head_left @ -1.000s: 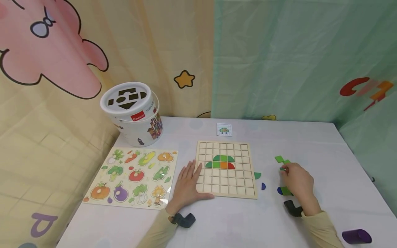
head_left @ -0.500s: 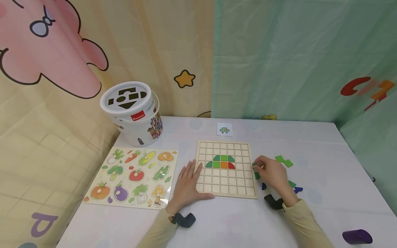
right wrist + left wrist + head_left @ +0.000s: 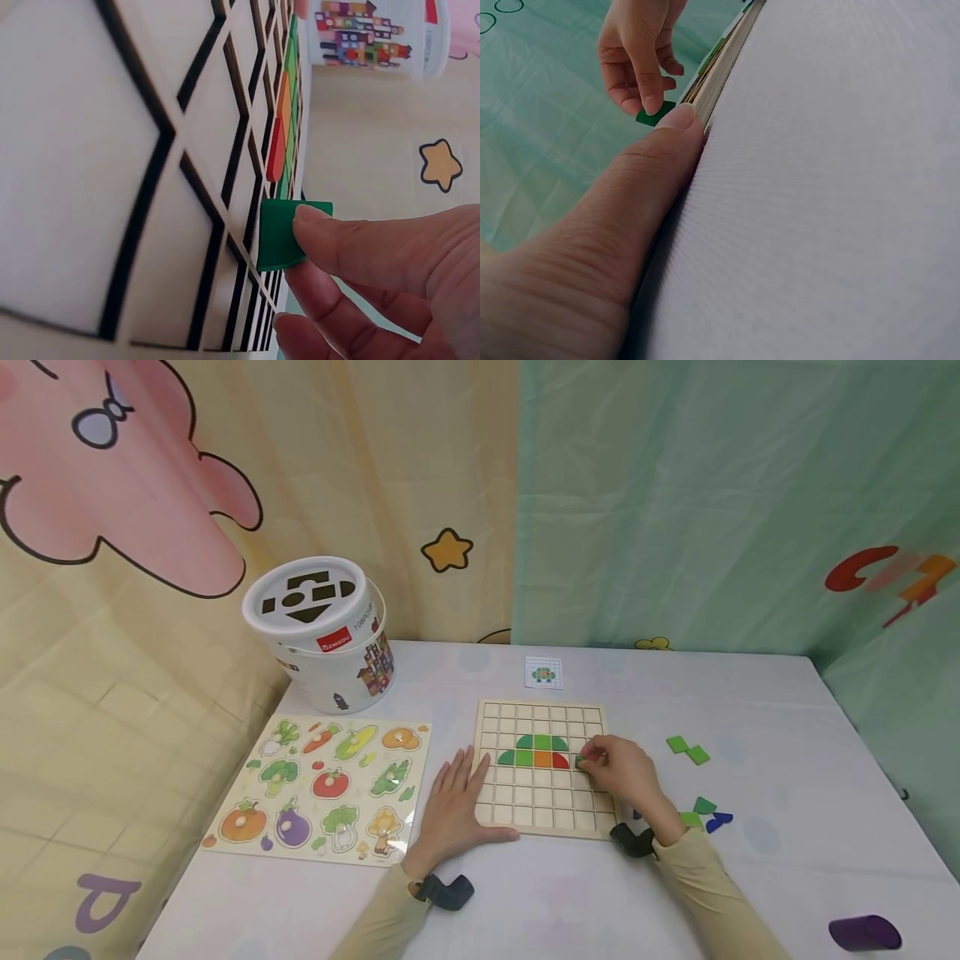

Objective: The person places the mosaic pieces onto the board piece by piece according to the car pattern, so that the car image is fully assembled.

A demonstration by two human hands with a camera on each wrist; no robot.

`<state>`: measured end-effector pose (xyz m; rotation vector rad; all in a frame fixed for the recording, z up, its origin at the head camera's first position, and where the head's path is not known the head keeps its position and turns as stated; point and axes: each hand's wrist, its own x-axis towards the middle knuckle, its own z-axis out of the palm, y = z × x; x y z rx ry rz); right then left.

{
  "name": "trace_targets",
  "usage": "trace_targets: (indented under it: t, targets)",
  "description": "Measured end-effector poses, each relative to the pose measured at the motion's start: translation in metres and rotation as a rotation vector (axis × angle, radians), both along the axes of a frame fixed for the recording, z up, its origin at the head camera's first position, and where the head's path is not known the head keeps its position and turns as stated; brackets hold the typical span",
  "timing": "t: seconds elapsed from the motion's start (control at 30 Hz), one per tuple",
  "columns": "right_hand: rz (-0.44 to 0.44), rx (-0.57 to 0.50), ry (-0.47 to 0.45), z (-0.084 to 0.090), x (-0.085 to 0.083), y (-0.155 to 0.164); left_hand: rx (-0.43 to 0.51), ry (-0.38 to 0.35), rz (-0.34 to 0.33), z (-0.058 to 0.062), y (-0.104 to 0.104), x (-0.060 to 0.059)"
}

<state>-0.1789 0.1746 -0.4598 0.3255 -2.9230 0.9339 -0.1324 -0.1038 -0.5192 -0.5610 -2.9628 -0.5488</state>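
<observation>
My right hand [image 3: 626, 774] pinches a dark green quarter-round tile [image 3: 277, 238] between thumb and fingers, close over the wooden grid board [image 3: 543, 797]. In the right wrist view the tile stands tilted near the grid's ribs, just beyond the red tile [image 3: 276, 154]. On the board lie green tiles, an orange tile [image 3: 542, 759] and the red one, set side by side in two rows. My left hand [image 3: 450, 817] rests at the board's left side, fingers straight and spread, its thumb [image 3: 630, 187] along the near edge.
Loose green squares [image 3: 698, 754], a dark green tile [image 3: 704, 806] and blue half-rounds [image 3: 715, 825] lie to the right. A small picture card [image 3: 543, 673] is behind the board. Left stand a vegetable puzzle [image 3: 306, 810] and a white bucket [image 3: 322, 672]. A purple cylinder [image 3: 865, 933] lies front right.
My right hand has carried the dark green tile leftward from the loose pieces, past the board's right edge, to over the grid beside the red tile. My left hand has stayed in place.
</observation>
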Motion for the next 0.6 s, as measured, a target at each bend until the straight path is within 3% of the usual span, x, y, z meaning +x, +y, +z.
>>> trace_targets:
  t: [0.6]
  targets:
    - [0.011,0.047,-0.031,-0.0018,-0.0068,-0.0051,-0.002,0.036,-0.002,-0.0063,-0.0011,-0.0016]
